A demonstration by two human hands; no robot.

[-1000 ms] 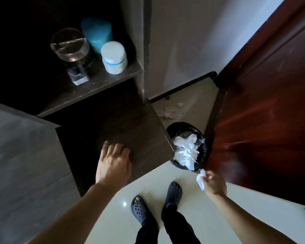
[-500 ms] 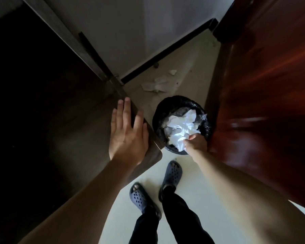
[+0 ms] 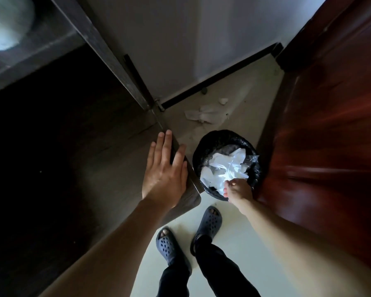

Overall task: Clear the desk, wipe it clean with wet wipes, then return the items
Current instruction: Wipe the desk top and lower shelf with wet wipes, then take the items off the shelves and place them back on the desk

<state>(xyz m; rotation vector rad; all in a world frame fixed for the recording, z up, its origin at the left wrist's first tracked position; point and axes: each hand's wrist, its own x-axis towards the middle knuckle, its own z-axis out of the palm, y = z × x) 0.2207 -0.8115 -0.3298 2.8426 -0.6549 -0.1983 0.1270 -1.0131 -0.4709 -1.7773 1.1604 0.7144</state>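
Note:
My left hand (image 3: 165, 179) lies flat, fingers spread, on the near right corner of the dark wooden desk (image 3: 107, 168). My right hand (image 3: 238, 189) reaches over the near rim of a small black-bagged bin (image 3: 219, 136) on the floor right of the desk. Its fingers are pinched on a white wet wipe (image 3: 224, 186) at the near edge of the crumpled white pile (image 3: 225, 166) filling the bin.
A red-brown wooden door (image 3: 330, 146) stands close on the bin's right. Crumpled white tissue (image 3: 204, 114) lies on the floor behind the bin, by the wall. A blurred pale jar (image 3: 7, 24) sits on the shelf at top left. My feet in dark slippers (image 3: 167, 247) stand below.
My right hand carried the wipe from above the floor into the bin and stays at its near rim. The left hand slid along the desk to its corner. The view tilted down.

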